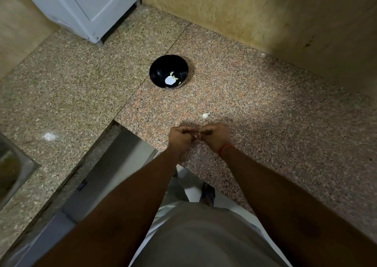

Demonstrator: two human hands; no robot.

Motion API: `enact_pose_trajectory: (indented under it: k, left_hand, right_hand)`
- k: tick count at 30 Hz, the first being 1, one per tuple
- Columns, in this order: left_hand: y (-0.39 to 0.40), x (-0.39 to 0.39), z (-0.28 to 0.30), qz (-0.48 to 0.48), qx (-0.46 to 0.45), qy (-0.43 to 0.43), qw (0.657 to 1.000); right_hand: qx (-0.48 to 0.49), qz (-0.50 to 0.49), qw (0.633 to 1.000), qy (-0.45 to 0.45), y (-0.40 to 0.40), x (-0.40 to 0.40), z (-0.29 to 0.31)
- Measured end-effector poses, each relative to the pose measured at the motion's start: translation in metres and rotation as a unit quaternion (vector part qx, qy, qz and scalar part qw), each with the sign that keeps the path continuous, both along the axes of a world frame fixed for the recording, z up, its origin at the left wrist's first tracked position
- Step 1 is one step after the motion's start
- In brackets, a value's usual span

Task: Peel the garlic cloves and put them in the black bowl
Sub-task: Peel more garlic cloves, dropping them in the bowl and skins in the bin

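The black bowl [169,72] stands on the speckled stone counter [275,124], well back from the counter's front edge, with a few pale peeled cloves [171,80] lying in its bottom. A seam between two stone slabs runs just left of the bowl. Nearer than the bowl and a little to its right, one garlic clove [205,115] lies alone on the stone, apart from everything else.

Nearer again than that clove, both hands meet over the counter close to its front edge. The left hand [180,137] and the right hand [216,137] have their fingers curled inward, tips together, pinching a small pale piece of garlic [196,137] between them; most of it is hidden by the fingers. A thin red thread [224,149] circles the right wrist.

Bare stone stretches between the hands and the bowl, and wide to the bowl's right up to the tan wall [285,22]. Far left of the bowl a white appliance [85,7] stands at the back. The counter steps back to the left of the hands, and a metal sink [12,168] sits at the far left edge.
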State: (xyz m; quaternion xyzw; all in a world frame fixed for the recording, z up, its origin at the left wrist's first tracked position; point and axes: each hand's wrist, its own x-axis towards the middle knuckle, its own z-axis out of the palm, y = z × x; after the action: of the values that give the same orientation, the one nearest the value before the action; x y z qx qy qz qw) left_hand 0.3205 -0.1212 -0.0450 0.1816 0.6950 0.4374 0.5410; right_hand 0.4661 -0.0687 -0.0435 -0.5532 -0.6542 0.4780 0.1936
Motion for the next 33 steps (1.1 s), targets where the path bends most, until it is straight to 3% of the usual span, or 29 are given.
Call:
enact_pose_trajectory:
  k: [4, 9, 12, 19, 25, 33]
  left_hand:
    - [-0.014, 0.000, 0.008, 0.046, 0.026, -0.043, 0.998]
    - [-0.050, -0.010, 0.016, 0.108, 0.040, -0.050, 0.992]
    - [-0.090, -0.028, 0.020, 0.156, 0.045, -0.040, 0.986]
    - [-0.197, -0.078, 0.021, 0.308, 0.033, -0.033, 0.950]
    - [-0.330, -0.121, 0.016, 0.442, 0.038, -0.041, 0.895]
    - [-0.521, -0.168, -0.054, 0.562, -0.003, -0.068, 0.824]
  right_hand:
    - [-0.101, -0.039, 0.993, 0.053, -0.005, -0.001, 0.001]
    - [-0.282, -0.060, 0.948, 0.136, -0.023, -0.022, 0.013]
    - [-0.330, -0.010, 0.933, 0.142, -0.045, -0.050, 0.016]
    - [-0.346, 0.127, 0.923, 0.110, -0.122, -0.130, 0.022]
    - [-0.338, 0.253, 0.906, 0.037, -0.233, -0.214, 0.015]
    - [-0.313, 0.370, 0.872, -0.063, -0.422, -0.307, -0.049]
